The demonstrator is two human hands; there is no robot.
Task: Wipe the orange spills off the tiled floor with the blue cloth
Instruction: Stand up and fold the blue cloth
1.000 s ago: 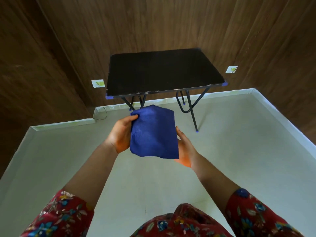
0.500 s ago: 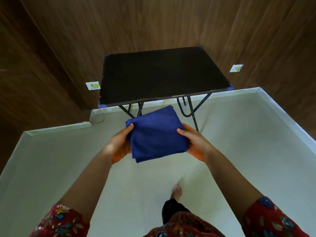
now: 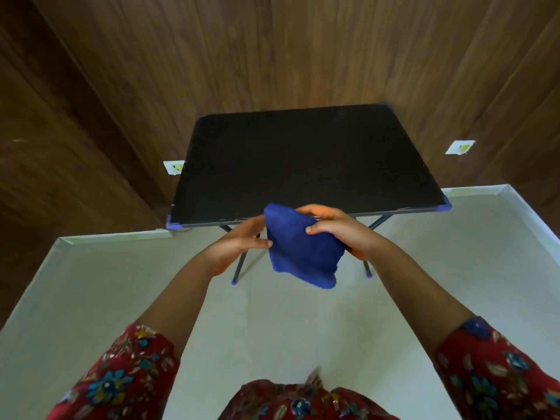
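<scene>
Between the floral sleeves (image 3: 127, 374), both hands held the folded blue cloth (image 3: 300, 253) in the air above the tiled floor (image 3: 303, 313), probably squaring it into a pad for wiping. The right hand (image 3: 339, 234) had its fingers (image 3: 306, 209) and thumb clamped over the cloth's upper edge. The left hand (image 3: 239, 242) lay against the left edge, but I could not tell whether it gripped. No orange spills showed on the floor in view. Beyond stood the black tabletop (image 3: 303, 162).

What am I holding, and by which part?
The folded blue cloth: right hand grips its upper right side, thumb in front; left hand meets its left edge, grip unclear.
</scene>
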